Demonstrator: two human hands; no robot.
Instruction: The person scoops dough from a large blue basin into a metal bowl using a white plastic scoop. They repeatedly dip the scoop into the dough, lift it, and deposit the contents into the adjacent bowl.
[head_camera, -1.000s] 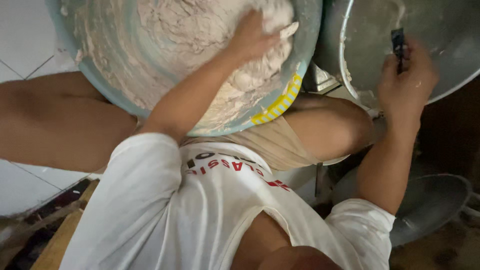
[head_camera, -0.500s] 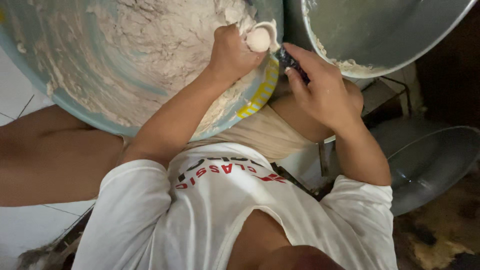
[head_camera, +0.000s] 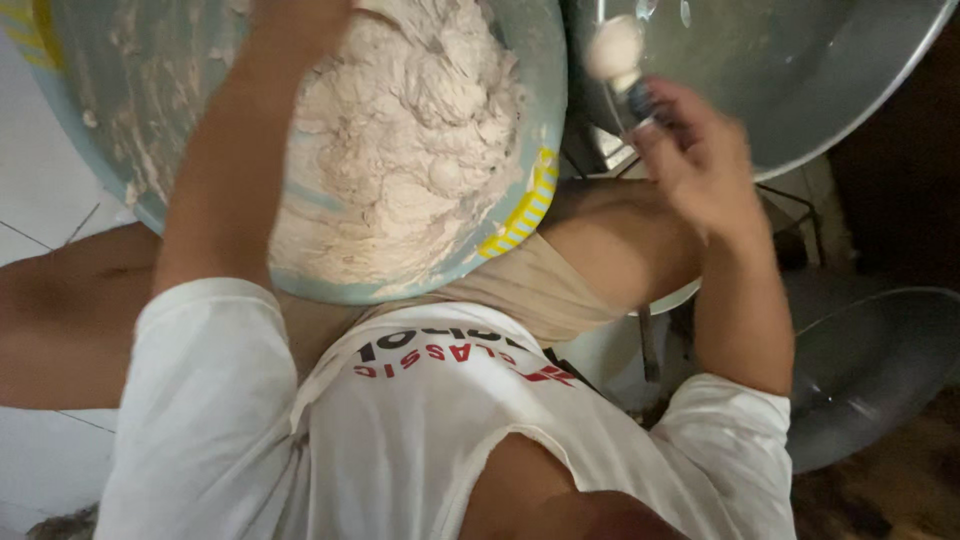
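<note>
Across your lap, the pale blue plastic basin (head_camera: 545, 130) holds soft, sticky white dough (head_camera: 400, 150). Left hand (head_camera: 300, 15) sinks in, grip hidden; right hand (head_camera: 690, 160) clamps a dark-handled scoop (head_camera: 640, 95) carrying a small dough ball (head_camera: 614, 47).

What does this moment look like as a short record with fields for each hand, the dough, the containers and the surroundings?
left hand: at the top edge over the dough, mostly out of frame
right hand: holds a dark-handled tool with a dough ball on its tip
dough: large pale shaggy mass
light blue basin: holds the dough, rests on the lap
metal pan: right of basin, under the dough ball
floor: white tiles at left
</note>
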